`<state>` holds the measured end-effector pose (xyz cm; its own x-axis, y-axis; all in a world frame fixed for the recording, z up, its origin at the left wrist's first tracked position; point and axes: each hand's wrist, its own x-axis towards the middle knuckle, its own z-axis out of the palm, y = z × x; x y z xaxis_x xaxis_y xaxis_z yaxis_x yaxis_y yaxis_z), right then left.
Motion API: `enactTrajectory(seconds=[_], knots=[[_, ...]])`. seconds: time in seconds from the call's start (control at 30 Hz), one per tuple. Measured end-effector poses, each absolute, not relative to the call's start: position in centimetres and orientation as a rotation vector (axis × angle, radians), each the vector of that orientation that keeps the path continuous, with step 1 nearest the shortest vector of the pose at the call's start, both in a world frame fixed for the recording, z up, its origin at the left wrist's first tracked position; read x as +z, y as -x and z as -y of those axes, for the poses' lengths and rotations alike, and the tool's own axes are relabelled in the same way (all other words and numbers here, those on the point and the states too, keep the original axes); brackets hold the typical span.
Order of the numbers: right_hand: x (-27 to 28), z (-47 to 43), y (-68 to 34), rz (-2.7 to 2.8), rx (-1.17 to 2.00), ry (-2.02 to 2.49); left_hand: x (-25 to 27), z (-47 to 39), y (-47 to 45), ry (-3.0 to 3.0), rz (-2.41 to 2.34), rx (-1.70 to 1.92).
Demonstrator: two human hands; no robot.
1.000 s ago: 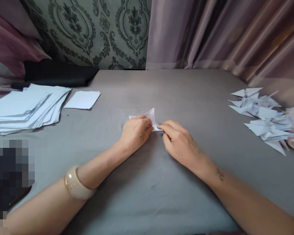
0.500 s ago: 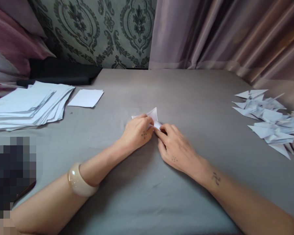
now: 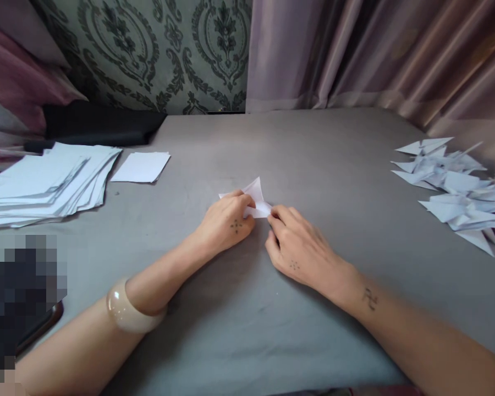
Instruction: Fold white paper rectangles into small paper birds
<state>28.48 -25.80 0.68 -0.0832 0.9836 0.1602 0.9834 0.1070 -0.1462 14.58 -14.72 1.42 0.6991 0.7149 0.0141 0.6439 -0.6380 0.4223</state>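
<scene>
A small white sheet of folded paper point(image 3: 256, 193) lies between my hands near the middle of the table, one pointed corner standing up at the back. My left hand point(image 3: 229, 216) grips its left part, fingers curled over it and hiding much of that side. With thumb and forefinger, my right hand point(image 3: 293, 236) pinches the paper's right tip; its other fingers are curled in. A pale bangle point(image 3: 132, 308) circles my left wrist.
Beyond my left arm sit a stack of large white sheets point(image 3: 45, 181) and a small pile of square paper point(image 3: 141, 167). A heap of folded paper shapes point(image 3: 462, 190) is at the right. Black cloth point(image 3: 99, 124) lies at the back left. A dark pixelated patch covers the lower left.
My right hand's fingers have shifted slightly away from my left hand, out to the paper's right tip, so more of its front edge shows. The view has tilted a little.
</scene>
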Motion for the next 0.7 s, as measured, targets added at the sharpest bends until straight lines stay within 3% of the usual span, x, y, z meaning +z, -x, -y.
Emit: enactTrajectory(seconds=[0.13, 0.33, 0.7], knots=[[0.6, 25.7, -29.4, 2.014, -0.116, 2.000, 1.2, 14.7, -14.3, -2.517, -0.993, 0.311], [0.5, 25.3, -30.7, 1.903, -0.291, 1.771, -0.2, 14.8, -14.5, -2.666, -0.803, 0.754], [0.6, 24.8, -29.1, 2.284, -0.516, 1.861, -0.6, 15.4, -12.9, -2.735, -0.961, 0.599]])
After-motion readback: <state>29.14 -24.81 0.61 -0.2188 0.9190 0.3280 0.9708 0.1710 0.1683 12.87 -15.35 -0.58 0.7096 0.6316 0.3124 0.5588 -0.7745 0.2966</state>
